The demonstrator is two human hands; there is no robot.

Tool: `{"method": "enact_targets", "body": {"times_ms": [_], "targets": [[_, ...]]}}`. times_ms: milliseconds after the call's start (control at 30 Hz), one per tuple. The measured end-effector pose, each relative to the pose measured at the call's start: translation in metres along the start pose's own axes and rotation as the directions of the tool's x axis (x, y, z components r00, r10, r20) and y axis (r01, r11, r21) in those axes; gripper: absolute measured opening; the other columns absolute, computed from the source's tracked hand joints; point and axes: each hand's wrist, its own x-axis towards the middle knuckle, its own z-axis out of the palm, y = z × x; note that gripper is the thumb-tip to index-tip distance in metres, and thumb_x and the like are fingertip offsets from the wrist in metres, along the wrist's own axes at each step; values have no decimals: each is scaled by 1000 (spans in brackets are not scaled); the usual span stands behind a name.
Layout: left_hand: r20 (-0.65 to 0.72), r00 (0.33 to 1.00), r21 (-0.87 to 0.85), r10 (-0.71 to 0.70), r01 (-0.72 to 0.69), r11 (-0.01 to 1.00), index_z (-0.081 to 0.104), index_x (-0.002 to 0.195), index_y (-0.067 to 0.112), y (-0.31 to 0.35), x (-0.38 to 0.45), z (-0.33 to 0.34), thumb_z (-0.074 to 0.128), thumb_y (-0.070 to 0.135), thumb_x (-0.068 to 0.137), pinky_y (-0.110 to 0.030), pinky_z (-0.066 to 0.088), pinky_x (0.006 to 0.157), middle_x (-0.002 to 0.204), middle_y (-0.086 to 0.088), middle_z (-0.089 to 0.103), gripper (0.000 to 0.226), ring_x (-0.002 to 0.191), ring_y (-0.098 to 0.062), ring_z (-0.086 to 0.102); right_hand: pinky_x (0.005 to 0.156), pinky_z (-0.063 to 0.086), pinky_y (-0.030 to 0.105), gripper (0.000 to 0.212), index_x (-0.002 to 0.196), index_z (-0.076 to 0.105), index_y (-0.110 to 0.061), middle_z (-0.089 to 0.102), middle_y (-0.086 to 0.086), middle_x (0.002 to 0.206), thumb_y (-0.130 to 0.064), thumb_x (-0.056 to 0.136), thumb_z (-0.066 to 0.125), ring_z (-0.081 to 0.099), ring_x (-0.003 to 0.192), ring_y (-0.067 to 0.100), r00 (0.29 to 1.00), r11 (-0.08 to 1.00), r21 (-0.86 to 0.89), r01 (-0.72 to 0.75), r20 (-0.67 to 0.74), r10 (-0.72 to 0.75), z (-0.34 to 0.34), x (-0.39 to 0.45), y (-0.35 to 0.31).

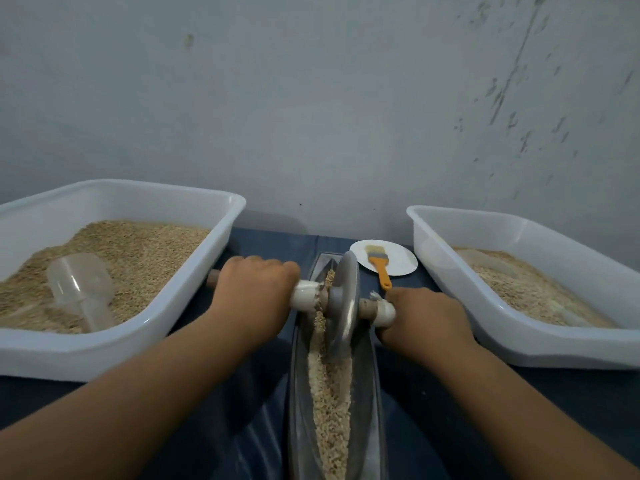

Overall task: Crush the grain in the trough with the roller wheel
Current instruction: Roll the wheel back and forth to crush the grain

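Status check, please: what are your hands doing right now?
Left hand, right hand gripping axle handles. Grey metal roller wheel standing in long metal trough, on tan grain. Nothing obstructing.

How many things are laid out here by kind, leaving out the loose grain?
White tubs: 2
Clear scoops: 1
Troughs: 1
Roller wheels: 1
Brushes: 1
Plates: 1
Total: 7

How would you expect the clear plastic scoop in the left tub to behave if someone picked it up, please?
The scoop looks thin and see-through, so it is probably light and fairly stiff. It lies half sunk in the grain, so some would likely spill off. Its rounded body might roll if set on a flat surface.
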Motion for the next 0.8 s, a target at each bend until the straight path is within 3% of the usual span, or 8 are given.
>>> {"method": "enact_targets", "body": {"times_ms": [67,133,233,333,533,700,800], "targets": [[-47,998,-52,46,-49,997,37,71,27,-2,-12,6,76,24,67,-28,26,53,58,8,45,39,52,-16,44,47,28,25,27,72,42,-33,50,-12,63,-56,70,57,47,58,10,994,997,-49,59,-86,-63,6,-8,4],[-30,1000,-55,4,-5,998,38,70,28,-5,-14,11,74,26,69,-27,28,52,59,9,46,36,53,-15,47,46,24,25,32,69,37,-34,46,-12,61,-59,68,57,45,56,10,987,991,-87,100,-118,-110,4,-8,6],[-10,999,-26,-50,50,998,36,76,29,-6,-2,14,60,32,82,-28,29,58,66,9,40,25,63,-13,43,52,33,28,24,70,40,-32,51,-10,67,-47,76,58,49,63,17,996,995,-70,70,-44,-74,-7,5,-1],[-7,999,14,-42,42,999,36,78,30,-2,9,8,60,34,82,-30,26,60,69,9,41,25,64,-14,40,58,42,28,17,78,49,-29,59,-9,76,-43,79,59,57,71,17,999,999,-18,35,5,-35,-7,12,-3],[-88,993,0,77,-77,997,34,70,26,-3,-5,12,75,22,66,-29,30,54,57,5,48,41,52,-16,37,46,23,22,32,76,39,-37,47,-15,65,-61,69,59,42,58,4,993,994,-14,106,-53,-107,6,-8,13],[14,1000,29,-12,12,1000,35,80,30,-5,15,10,62,39,83,-26,21,53,68,10,40,28,64,-13,40,57,40,28,17,73,46,-29,54,-10,70,-40,79,57,54,67,15,1000,999,-38,-2,10,2,-3,17,-2],[74,996,-8,-43,44,999,36,79,31,-7,11,11,62,39,83,-27,23,52,66,10,41,27,64,-11,43,51,33,26,20,69,46,-29,53,-10,67,-42,77,58,47,59,11,1000,999,-47,7,13,-6,-6,17,-1]]}}
